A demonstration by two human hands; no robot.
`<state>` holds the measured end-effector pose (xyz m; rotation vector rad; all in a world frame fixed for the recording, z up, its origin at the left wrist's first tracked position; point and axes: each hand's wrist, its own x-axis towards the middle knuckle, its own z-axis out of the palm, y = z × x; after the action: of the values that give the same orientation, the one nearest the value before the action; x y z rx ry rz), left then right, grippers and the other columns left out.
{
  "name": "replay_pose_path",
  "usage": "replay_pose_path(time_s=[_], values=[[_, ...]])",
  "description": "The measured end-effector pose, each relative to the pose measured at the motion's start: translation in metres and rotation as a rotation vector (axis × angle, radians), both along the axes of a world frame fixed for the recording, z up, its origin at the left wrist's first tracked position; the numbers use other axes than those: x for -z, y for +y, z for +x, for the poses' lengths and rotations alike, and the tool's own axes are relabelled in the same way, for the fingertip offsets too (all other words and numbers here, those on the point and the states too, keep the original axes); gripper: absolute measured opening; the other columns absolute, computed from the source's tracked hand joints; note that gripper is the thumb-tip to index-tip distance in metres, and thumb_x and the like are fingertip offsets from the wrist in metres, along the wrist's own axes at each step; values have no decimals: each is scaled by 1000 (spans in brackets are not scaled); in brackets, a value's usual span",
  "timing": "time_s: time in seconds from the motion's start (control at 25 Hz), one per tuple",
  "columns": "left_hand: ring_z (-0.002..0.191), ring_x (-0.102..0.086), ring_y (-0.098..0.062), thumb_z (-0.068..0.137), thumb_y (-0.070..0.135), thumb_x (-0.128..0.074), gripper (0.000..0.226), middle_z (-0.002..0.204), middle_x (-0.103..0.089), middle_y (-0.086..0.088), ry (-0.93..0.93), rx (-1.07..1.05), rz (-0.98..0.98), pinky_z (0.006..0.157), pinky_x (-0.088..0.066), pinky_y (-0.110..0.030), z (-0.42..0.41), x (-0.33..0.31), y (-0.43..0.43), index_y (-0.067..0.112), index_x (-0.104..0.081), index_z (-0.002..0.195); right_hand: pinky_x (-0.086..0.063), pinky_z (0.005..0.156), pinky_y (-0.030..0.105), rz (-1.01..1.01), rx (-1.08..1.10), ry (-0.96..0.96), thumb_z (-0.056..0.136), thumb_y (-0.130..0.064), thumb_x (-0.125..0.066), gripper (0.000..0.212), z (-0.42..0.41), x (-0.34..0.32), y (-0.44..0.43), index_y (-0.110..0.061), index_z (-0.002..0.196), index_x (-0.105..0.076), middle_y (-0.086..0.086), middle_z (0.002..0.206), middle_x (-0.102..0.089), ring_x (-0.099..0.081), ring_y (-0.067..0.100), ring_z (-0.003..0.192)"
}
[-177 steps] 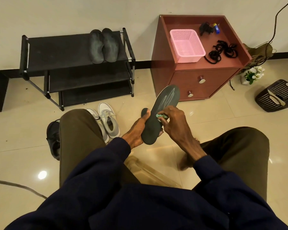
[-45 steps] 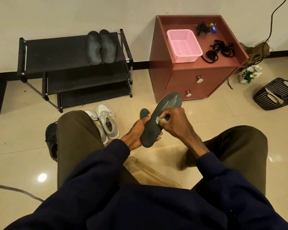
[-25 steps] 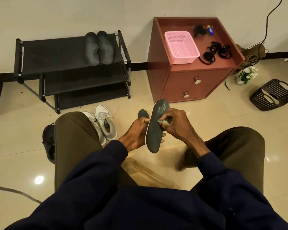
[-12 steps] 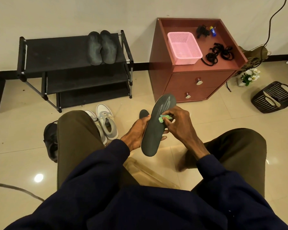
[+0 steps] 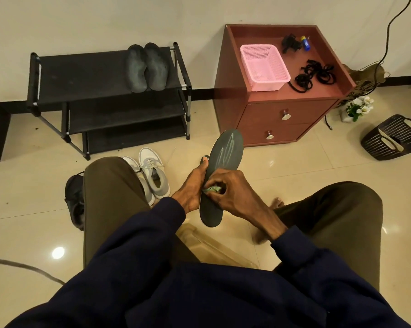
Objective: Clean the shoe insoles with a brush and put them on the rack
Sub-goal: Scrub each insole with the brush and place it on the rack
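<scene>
Insole (image 5: 225,166) centre frame, gripped by left hand (image 5: 192,185); right hand (image 5: 233,190) clenched on green brush (image 5: 211,189), mostly hidden. Two insoles (image 5: 147,67) on rack (image 5: 86,76) at 11 o'clock. No legible writing.

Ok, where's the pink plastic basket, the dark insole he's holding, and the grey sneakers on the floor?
Pink plastic basket (image 5: 265,67): head view, on its mesh inside wall.
Dark grey insole (image 5: 228,152): head view, on its scuffed toe half.
Grey sneakers (image 5: 155,176): head view, on the right shoe's opening.
</scene>
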<state>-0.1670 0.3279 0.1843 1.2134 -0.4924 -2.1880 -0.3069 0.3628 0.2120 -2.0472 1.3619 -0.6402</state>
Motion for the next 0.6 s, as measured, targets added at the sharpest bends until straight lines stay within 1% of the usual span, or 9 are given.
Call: replay_pose_path(time_s=[0.04,0.12,0.2,0.28,0.32,0.36,0.44,0.52,0.6], values=[[92,-74,-21,104,59,-37,57,109,-75,-9,-9,9,1,76,-61,-33,0,0,0,16,-70,122,-56,76,22,-6,-17,21,82,-10,-81,15,-1,-1,-2,-15,96,-80,-3,94,-71,-64,7,84],[89,-74,-25,104,58,-39,57,111,-74,-12,29,40,3,76,-62,-39,-2,-1,2,15,-69,126,-56,76,25,-74,69,53,81,-9,-80,16,-9,1,-11,-15,96,-81,-2,93,-70,-63,9,82],[86,-72,-32,105,57,-38,58,110,-72,-18,118,60,51,75,-61,-46,-6,-5,6,12,-67,127,-52,75,18,-157,244,70,82,-9,-81,16,-22,3,-23,-13,97,-81,1,93,-68,-61,10,81],[92,-71,-35,105,58,-37,62,115,-70,-21,146,100,53,75,-60,-47,-8,-1,7,9,-62,134,-47,76,10,-213,396,86,84,-8,-80,15,-34,7,-33,-9,100,-80,4,96,-68,-61,11,83],[96,-70,-36,104,58,-38,64,119,-68,-21,152,132,48,77,-59,-47,-8,0,7,8,-58,139,-49,76,11,-220,450,87,84,-7,-79,15,-37,9,-35,-8,100,-80,5,97,-69,-61,10,83],[98,-69,-37,104,57,-39,64,122,-68,-21,154,150,50,79,-58,-47,-9,1,7,8,-56,142,-54,77,16,-210,471,75,84,-7,-79,15,-38,9,-34,-8,99,-80,5,97,-70,-62,10,83],[96,-71,-35,105,54,-40,59,119,-69,-19,140,136,49,79,-59,-47,-8,-1,7,10,-58,140,-58,77,24,-137,375,6,85,-9,-80,14,-34,7,-25,-10,99,-81,2,95,-72,-64,9,82],[86,-73,-27,106,51,-39,54,110,-71,-16,97,93,31,75,-62,-42,-5,-3,6,11,-63,132,-57,76,20,-35,164,-18,84,-12,-81,13,-22,3,-10,-13,97,-81,0,94,-72,-65,8,83],[83,-72,-25,105,53,-41,53,106,-72,-14,57,67,7,73,-62,-39,-4,-3,5,12,-66,128,-54,77,18,-72,67,50,84,-11,-80,12,-15,2,-7,-14,96,-81,-1,94,-71,-64,9,83]])
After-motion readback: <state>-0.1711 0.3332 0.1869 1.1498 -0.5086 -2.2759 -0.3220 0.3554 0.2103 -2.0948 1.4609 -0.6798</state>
